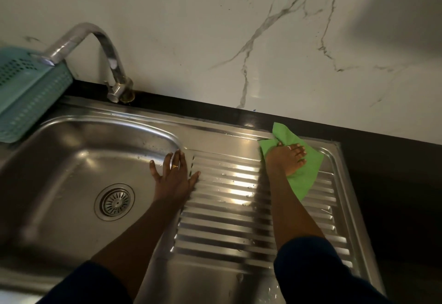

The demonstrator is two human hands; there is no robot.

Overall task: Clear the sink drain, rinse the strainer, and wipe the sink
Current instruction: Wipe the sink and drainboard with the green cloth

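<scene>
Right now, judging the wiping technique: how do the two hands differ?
The right hand presses a green cloth at the drainboard's far end; the left hand rests on bare steel at the basin's edge. The right hand's fingers lie together; the left hand's fingers spread. Both lie palm down.

Shows smooth, glossy stainless steel across the sink (71, 155), beaded with water drops. Carries the same bright steel, pressed into ribs, on the draining board (227, 220) right of the sink's basin. Has slotted shiny metal in the strainer (116, 201) at the sink's bottom. Gleams as polished metal on the tap (111, 52) behind the sink. Looks soft and matt in the green cloth (308, 174) at the sink's far right corner. Reads as perforated matt teal plastic in the basket (28, 98) left of the sink. Appears glossy and marble-veined on the wall (191, 29) behind the sink, dark and smooth on the counter (394, 184) right of the sink.
</scene>
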